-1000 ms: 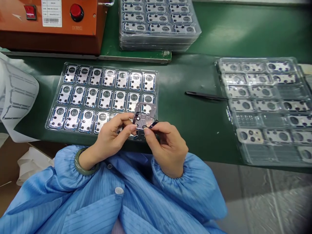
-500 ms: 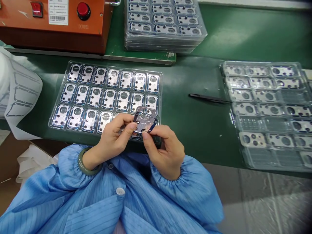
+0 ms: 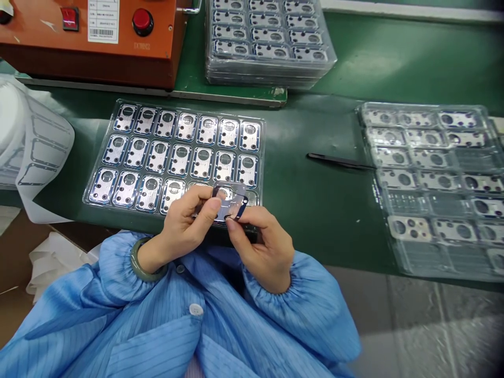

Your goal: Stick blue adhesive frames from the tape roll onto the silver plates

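Observation:
Both hands pinch one small metal camera-frame part [image 3: 229, 202] with round holes and a blue edge, held just above the near right corner of a clear tray [image 3: 118, 202] filled with rows of similar parts. My left hand [image 3: 185, 223] grips the part's left side with thumb and fingers closed. My right hand [image 3: 263, 247] pinches its lower right edge, fingers curled. Blue sleeves cover both arms; a green bangle [image 3: 137, 260] is on the left wrist.
Black tweezers [image 3: 338, 161] lie on the green mat to the right. A second tray [image 3: 433, 184], partly filled, sits far right. A stack of trays [image 3: 268, 42] stands at the back beside an orange machine [image 3: 90, 37]. White liner sheets [image 3: 35, 152] lie at left.
The part has been lowered and tilted flatter toward the tray between both hands. The view has shifted slightly, so the tray and machine appear further right and lower.

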The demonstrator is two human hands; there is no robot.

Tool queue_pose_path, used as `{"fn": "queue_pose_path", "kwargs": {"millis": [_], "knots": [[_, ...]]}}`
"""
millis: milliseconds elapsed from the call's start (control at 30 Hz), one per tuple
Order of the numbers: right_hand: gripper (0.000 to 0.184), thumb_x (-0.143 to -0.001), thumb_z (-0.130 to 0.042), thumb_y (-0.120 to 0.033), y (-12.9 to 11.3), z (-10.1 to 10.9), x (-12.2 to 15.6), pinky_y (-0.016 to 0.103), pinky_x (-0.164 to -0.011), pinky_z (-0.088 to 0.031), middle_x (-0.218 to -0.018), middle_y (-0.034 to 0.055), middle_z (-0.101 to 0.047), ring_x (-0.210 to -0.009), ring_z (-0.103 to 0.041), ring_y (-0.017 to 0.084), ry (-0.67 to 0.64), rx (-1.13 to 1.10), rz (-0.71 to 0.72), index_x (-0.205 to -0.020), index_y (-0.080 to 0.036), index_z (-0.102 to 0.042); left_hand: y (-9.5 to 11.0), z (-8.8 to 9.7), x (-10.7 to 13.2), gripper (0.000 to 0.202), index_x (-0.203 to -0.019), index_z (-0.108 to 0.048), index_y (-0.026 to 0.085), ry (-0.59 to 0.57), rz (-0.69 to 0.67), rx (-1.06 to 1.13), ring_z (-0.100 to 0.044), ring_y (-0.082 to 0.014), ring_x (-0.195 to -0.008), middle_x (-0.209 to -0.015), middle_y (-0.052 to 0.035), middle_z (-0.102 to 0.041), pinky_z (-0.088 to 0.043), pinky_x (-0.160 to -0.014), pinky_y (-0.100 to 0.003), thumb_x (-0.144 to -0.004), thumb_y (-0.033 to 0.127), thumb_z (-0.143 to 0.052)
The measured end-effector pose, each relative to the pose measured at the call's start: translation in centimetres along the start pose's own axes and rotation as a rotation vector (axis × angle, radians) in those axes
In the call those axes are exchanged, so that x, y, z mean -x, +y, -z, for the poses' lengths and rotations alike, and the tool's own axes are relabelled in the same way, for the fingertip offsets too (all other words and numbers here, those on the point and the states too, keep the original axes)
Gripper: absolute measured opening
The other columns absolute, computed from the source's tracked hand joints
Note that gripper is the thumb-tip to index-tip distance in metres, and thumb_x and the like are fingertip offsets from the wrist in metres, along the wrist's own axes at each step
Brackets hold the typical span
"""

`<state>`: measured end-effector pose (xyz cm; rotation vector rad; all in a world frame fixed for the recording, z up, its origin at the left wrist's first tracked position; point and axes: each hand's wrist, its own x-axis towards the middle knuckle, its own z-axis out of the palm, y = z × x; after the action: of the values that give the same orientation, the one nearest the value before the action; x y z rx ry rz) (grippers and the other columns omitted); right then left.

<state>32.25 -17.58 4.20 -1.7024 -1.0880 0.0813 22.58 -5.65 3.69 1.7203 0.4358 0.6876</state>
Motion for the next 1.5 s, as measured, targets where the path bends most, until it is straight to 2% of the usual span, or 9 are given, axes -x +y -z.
{"fn": "queue_pose_path", "kwargs": {"millis": [133, 233, 467, 767, 933, 1133, 1267, 1500], "knots": [[0.015, -0.083, -0.061, -0.013, 0.07, 0.11, 0.04, 0.030, -0.063, -0.054, -0.076, -0.0010, -0.065, -0.070, -0.063, 0.015, -0.002, -0.013, 0.007, -0.089, -0.025, -0.056, -0.18, 0.05, 0.07, 0.017, -0.096, -0.058, 0.021, -0.007, -0.011, 0.020, -0.051, -0.0093, -0.057, -0.079, -0.0003, -0.061, -0.042, -0.052, -0.023, -0.094, 0.036, -0.048], [0.018, -0.082, -0.062, -0.010, 0.07, 0.13, -0.03, 0.028, -0.062, -0.053, -0.077, -0.0017, -0.064, -0.069, -0.063, 0.014, -0.029, -0.021, 0.034, -0.089, -0.025, -0.056, -0.11, 0.02, -0.08, 0.015, -0.098, -0.058, 0.022, 0.033, -0.060, -0.005, -0.054, -0.0091, -0.062, -0.084, -0.0002, -0.063, -0.044, -0.056, -0.022, -0.095, 0.033, -0.047], [0.020, -0.080, -0.063, -0.007, -0.09, 0.03, 0.03, 0.027, -0.061, -0.052, -0.075, -0.0019, -0.064, -0.068, -0.063, 0.013, -0.050, -0.028, 0.068, -0.088, -0.024, -0.056, 0.00, 0.07, -0.10, 0.017, -0.097, -0.061, 0.023, 0.069, -0.104, -0.108, -0.056, -0.0114, -0.069, -0.080, 0.0005, -0.062, -0.045, -0.064, -0.025, -0.096, 0.030, -0.045], [0.017, -0.081, -0.063, -0.009, 0.37, -0.04, 0.52, 0.024, -0.059, -0.050, -0.075, -0.0018, -0.064, -0.066, -0.062, 0.012, -0.076, -0.089, 0.061, -0.089, -0.023, -0.057, -0.46, 0.27, 0.17, 0.023, -0.096, -0.062, 0.021, 0.072, -0.146, -0.074, -0.056, -0.0107, -0.065, -0.074, 0.0009, -0.060, -0.043, -0.059, -0.023, -0.097, 0.031, -0.041], [0.017, -0.081, -0.063, -0.008, 0.39, -0.17, 0.67, 0.025, -0.061, -0.050, -0.074, -0.0025, -0.063, -0.065, -0.061, 0.012, -0.092, -0.101, 0.058, -0.087, -0.023, -0.057, -0.41, 0.20, 0.08, 0.022, -0.097, -0.060, 0.020, 0.081, -0.178, -0.111, -0.056, -0.0083, -0.063, -0.079, 0.0007, -0.063, -0.043, -0.057, -0.020, -0.098, 0.027, -0.039], [0.016, -0.081, -0.062, -0.009, 0.22, -0.19, 0.68, 0.024, -0.058, -0.048, -0.073, -0.0026, -0.061, -0.063, -0.059, 0.011, -0.087, -0.093, 0.065, -0.086, -0.023, -0.056, -0.32, 0.02, -0.06, 0.022, -0.092, -0.059, 0.019, 0.100, -0.205, -0.154, -0.052, -0.0071, -0.057, -0.070, 0.0022, -0.058, -0.042, -0.055, -0.019, -0.098, 0.027, -0.039], [0.014, -0.082, -0.062, -0.010, 0.13, -0.19, 0.68, 0.024, -0.058, -0.049, -0.073, -0.0026, -0.061, -0.062, -0.059, 0.011, -0.091, -0.089, 0.052, -0.085, -0.022, -0.056, -0.38, -0.07, -0.06, 0.022, -0.097, -0.059, 0.019, 0.086, -0.205, -0.146, -0.051, -0.0061, -0.054, -0.074, 0.0018, -0.061, -0.042, -0.052, -0.018, -0.099, 0.026, -0.039], [0.012, -0.083, -0.060, -0.012, -0.21, -0.11, 0.70, 0.024, -0.058, -0.048, -0.071, -0.0022, -0.060, -0.062, -0.057, 0.011, -0.134, -0.065, 0.057, -0.083, -0.022, -0.054, 0.04, -0.08, -0.17, 0.019, -0.090, -0.058, 0.019, 0.128, -0.242, -0.201, -0.059, -0.0074, -0.066, -0.077, 0.0009, -0.064, -0.045, -0.060, -0.018, -0.098, 0.023, -0.041]]}}
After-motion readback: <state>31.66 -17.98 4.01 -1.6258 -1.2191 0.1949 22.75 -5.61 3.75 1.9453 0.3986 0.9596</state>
